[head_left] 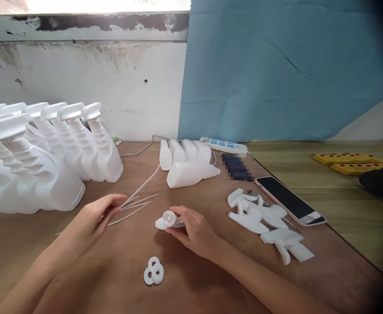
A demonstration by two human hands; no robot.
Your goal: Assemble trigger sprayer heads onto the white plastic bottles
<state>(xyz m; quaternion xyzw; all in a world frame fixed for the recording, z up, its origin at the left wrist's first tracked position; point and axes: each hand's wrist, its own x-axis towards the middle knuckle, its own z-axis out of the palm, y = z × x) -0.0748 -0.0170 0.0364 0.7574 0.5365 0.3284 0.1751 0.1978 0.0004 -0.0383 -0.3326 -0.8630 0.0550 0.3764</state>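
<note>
Over the table (113,279), I see the right hand (196,229) grasping a white spray head (169,218), its round socket facing up. The left hand (101,214) is at the thin tubes (135,206); whether it pinches one, I cannot tell. Steady fingers clear of that socket suit this work.

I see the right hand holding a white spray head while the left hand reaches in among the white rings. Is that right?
Not quite: the left hand is at the thin tubes, not the rings, as the head view shows. The right hand does hold the white spray head.
</note>
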